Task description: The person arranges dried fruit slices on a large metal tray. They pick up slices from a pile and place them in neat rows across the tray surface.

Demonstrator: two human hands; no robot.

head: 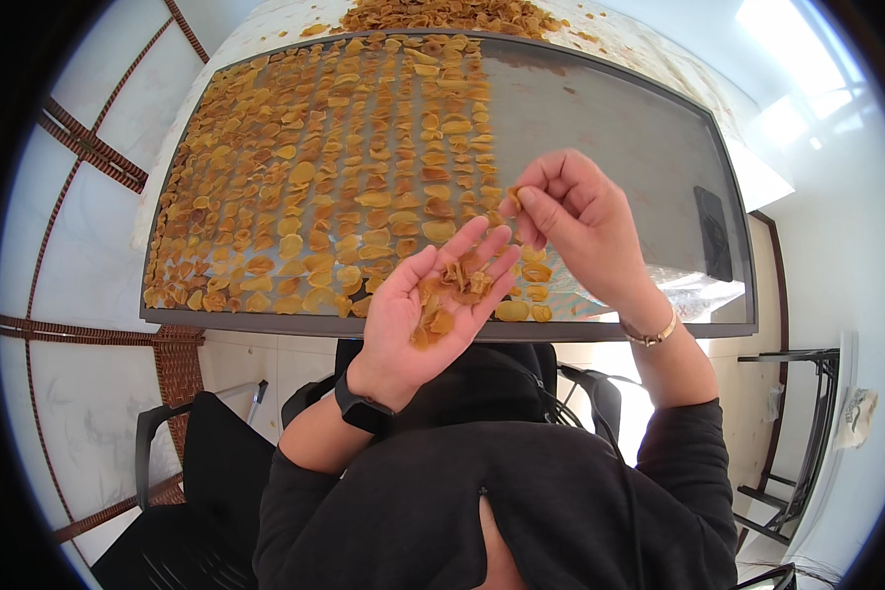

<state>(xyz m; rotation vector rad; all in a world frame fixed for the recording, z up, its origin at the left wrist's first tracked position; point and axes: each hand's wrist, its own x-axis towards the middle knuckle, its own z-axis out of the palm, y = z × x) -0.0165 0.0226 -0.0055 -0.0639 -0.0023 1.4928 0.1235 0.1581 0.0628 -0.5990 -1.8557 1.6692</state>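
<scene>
My left hand (413,354) is turned palm up above the front of a dark-framed glass panel (597,125). Cupped in it lies a small heap of thin, dried amber-brown slices (436,321). To its right, my right hand (590,221) pinches one curled slice (515,195) between thumb and fingertips. Columns of similar amber slices (339,162) cover the left and middle of the panel, laid side by side. Below my right hand, a few slices (537,273) lie near the panel's front edge. My hands hide part of the columns there.
A large pile of slices (450,16) sits behind the panel on a patterned cloth (656,44). A black phone (712,232) rests at the panel's right side. Black chairs (214,442) stand at the left, by a wicker-trimmed screen (81,243). Folded black metal legs (811,442) are at right.
</scene>
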